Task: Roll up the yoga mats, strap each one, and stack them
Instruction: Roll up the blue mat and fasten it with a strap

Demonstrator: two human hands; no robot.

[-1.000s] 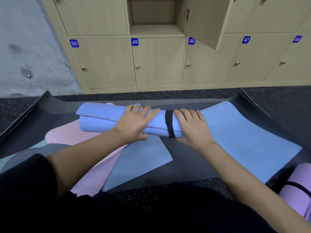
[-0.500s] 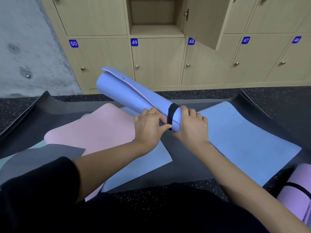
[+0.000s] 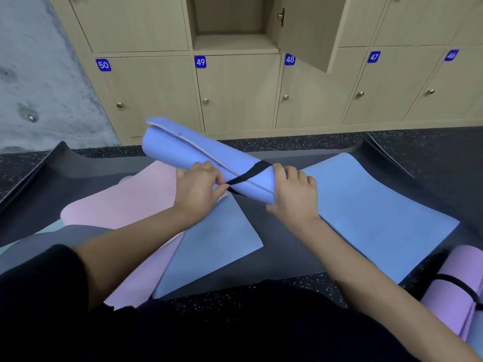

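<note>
Here, a rolled blue mat (image 3: 198, 155) was held clear of the floor, tilted so that its far end pointed up toward the lockers (image 3: 235, 92) and its near end was lowered toward the person. The right hand (image 3: 295, 195) was wrapped around the near end of the roll, fingers curled closed on it. The left hand (image 3: 198, 188) was placed just beside it, its thumb and fingertips pinched shut on a black strap (image 3: 249, 173), which was drawn slantwise across the roll near that end. The loose outer edge of the roll was seen as a pale seam running along its length.

Beneath the hands, a large dark mat (image 3: 282, 246) was spread over the speckled floor (image 3: 431, 152), its left and right edges curled upward. On it were laid a flat blue mat (image 3: 371, 212) toward the right edge, a smaller flat blue sheet (image 3: 211, 249) near the middle, and a flat pink mat (image 3: 122, 202) toward the left, partly covered by the blue sheet. A grey mat (image 3: 39, 244) was overlapped with the pink one at the left edge. A rolled purple mat (image 3: 454, 291), already bound with a black strap, was lying at the lower right corner, well apart from the hands. One locker door (image 3: 311, 30) was standing open above number 48.
</note>
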